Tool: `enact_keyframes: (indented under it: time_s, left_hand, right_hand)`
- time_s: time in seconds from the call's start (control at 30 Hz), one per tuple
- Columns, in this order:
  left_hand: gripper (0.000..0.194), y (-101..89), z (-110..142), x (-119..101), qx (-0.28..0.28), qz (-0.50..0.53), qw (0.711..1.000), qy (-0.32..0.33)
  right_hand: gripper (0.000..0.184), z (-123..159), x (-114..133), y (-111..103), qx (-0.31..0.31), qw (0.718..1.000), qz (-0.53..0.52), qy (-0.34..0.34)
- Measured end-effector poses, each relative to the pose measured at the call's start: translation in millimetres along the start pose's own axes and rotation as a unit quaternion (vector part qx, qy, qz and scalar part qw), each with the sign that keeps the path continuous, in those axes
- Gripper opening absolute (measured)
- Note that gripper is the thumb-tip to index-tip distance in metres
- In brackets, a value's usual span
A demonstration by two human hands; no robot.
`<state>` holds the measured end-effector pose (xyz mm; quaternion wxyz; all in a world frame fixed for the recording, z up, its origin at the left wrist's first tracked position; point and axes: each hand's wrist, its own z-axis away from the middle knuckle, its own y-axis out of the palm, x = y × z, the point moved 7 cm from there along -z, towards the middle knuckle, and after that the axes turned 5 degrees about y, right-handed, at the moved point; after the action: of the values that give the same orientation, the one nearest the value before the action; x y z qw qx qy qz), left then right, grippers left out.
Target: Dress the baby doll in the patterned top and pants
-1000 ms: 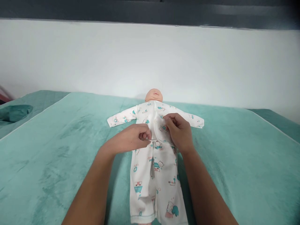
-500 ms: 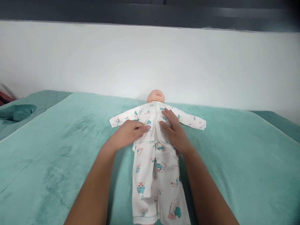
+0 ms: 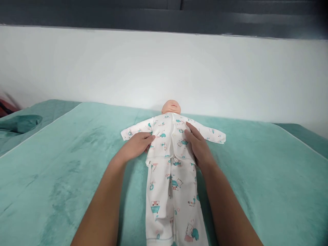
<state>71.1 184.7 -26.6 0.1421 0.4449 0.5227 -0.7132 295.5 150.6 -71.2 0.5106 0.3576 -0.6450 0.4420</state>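
Observation:
A baby doll point(image 3: 171, 107) lies on its back, head at the far end, arms spread to the sides. It wears a white printed shirt point(image 3: 166, 136) with a front opening and matching white trousers point(image 3: 160, 191). My left hand point(image 3: 138, 145) rests against the left side of the shirt, thumb stretched onto the cloth, its other fingers partly hidden beneath. On the right side of the shirt lies my right hand point(image 3: 198, 145), fingers extended along the doll's flank. Neither hand shows cloth pinched in it. The trousers' lower end reaches the bottom edge of the view.
A green plush sheet point(image 3: 77, 164) spreads under the doll. Behind the head rises a white wall point(image 3: 164, 68), with a dark ledge point(image 3: 128, 17) above. Bunched green fabric point(image 3: 23, 123) and a red item point(image 3: 6, 107) are at the far left.
Both hands have slid outward from the shirt's front toward its sides. More of the shirt's middle shows, and its front lies flatter.

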Motion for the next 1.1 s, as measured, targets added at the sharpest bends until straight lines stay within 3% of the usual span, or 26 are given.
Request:
enact_keyframes:
  time_s: [0.1,0.17,0.23,0.27,0.33,0.4,0.43,0.5,0.6,0.7,0.8,0.9,1.1]
  left_hand:
    - [0.043,2.3,0,1,0.025,0.018,0.999,-0.014]
    - [0.043,7.3,0,2,0.055,0.038,0.998,-0.010]
    - [0.044,8.3,-4,6,0.049,0.047,0.998,-0.009]
    - [0.043,4.2,-6,11,0.013,0.037,0.999,-0.016]
    - [0.035,-13.9,-10,26,-0.126,-0.033,0.991,-0.036]
    - [0.024,-31.5,-8,38,-0.267,-0.158,0.950,-0.041]
    - [0.027,-35.0,-8,42,-0.301,-0.223,0.926,-0.035]
    - [0.043,-33.8,-10,55,-0.297,-0.318,0.900,-0.032]
    - [0.052,-34.5,-12,82,-0.249,-0.364,0.895,-0.066]
    - [0.046,-44.0,-10,95,-0.231,-0.389,0.889,-0.072]
    - [0.042,-53.9,-10,97,-0.235,-0.410,0.880,-0.051]
    - [0.045,-60.1,-11,95,-0.255,-0.417,0.871,-0.045]
    - [0.038,-67.3,-6,100,-0.279,-0.398,0.867,-0.106]
  right_hand:
    - [0.056,-1,-13,-1,-0.003,0.997,-0.028,0.075]
    - [0.054,-1,-15,-3,-0.014,0.995,-0.057,0.085]
    - [0.049,-2,-18,-8,-0.036,0.992,-0.079,0.088]
    - [0.045,-4,-19,-11,-0.049,0.992,-0.082,0.085]
    - [0.040,-9,-22,-20,-0.080,0.992,-0.071,0.069]
    - [0.038,-17,-25,-34,-0.128,0.991,-0.020,0.045]
    - [0.038,-20,-27,-44,-0.162,0.986,0.024,0.032]
    - [0.041,-24,-30,-68,-0.241,0.961,0.139,0.006]
    - [0.054,-22,-40,-106,-0.342,0.892,0.297,-0.001]
    - [0.069,-22,-64,-140,-0.349,0.858,0.370,0.071]
    - [0.063,-29,-83,-161,-0.298,0.859,0.399,0.117]
    - [0.050,-42,-90,-170,-0.264,0.876,0.390,0.104]
    - [0.036,-65,-93,-180,-0.277,0.889,0.359,0.058]
